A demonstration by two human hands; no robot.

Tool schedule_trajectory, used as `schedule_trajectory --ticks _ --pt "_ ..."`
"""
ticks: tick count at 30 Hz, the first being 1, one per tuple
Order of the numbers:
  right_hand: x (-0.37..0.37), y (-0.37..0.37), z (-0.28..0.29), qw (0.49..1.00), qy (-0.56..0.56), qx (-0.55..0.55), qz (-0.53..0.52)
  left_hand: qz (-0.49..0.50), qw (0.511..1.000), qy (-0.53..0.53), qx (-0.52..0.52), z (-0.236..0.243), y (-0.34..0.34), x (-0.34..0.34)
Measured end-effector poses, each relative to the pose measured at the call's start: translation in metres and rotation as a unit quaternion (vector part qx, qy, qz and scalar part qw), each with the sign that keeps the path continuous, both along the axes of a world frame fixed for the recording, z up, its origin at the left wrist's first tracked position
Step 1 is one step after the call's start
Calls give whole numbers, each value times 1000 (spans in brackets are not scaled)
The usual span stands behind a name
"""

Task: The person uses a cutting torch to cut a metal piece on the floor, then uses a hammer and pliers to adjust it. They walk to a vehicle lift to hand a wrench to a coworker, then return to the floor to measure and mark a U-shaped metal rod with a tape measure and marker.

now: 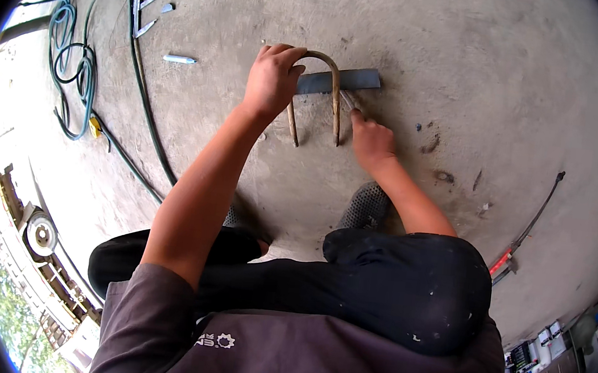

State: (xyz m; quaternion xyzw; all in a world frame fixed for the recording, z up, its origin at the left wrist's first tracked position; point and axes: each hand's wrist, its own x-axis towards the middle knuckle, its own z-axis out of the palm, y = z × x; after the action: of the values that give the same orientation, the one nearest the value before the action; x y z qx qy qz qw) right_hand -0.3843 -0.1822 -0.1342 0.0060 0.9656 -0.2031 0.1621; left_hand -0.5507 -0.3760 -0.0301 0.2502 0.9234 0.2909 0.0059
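My left hand [272, 82] is closed on the top bend of a rusty U-shaped metal bar [335, 110], whose two legs point toward me. A flat blue-grey strip [363, 77] lies crosswise under the bend on the concrete floor [442, 70]. My right hand [371, 138], just right of the right leg, is closed around a slim silvery tool [348, 98] that reaches up to the strip's lower edge; I cannot make out what kind of tool it is.
Coiled hoses [85, 88], a yellow object [95, 126], a caliper [136, 13] and a light blue marker [179, 59] lie to the left. A dark long tool with red [501, 260] lies right. My sandalled foot [363, 206] is below my hands. A wheel [41, 232] shows lower left.
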Motion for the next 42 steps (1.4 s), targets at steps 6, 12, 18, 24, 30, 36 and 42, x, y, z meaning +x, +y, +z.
schedule_trajectory --ticks 6,12,18,24,30,36,42 --pt "4 -8 -3 1000 3 -26 -5 309 933 -176 -51 -25 -44 89" --pt "6 -1 -7 999 24 -25 11 282 832 -400 261 -72 -39 111" --pt "15 20 -7 998 38 -39 -14 332 625 -549 444 -57 -8 133" --pt "20 33 -7 997 61 -43 -25 323 593 -570 468 -53 2 139" --pt "24 37 -2 997 37 -20 -59 333 594 -568 462 -55 9 146" --pt "26 35 1 997 43 -19 -64 340 596 -561 463 -59 9 155" --pt "26 36 -1 997 46 -13 -61 345 599 -559 457 -60 8 156"
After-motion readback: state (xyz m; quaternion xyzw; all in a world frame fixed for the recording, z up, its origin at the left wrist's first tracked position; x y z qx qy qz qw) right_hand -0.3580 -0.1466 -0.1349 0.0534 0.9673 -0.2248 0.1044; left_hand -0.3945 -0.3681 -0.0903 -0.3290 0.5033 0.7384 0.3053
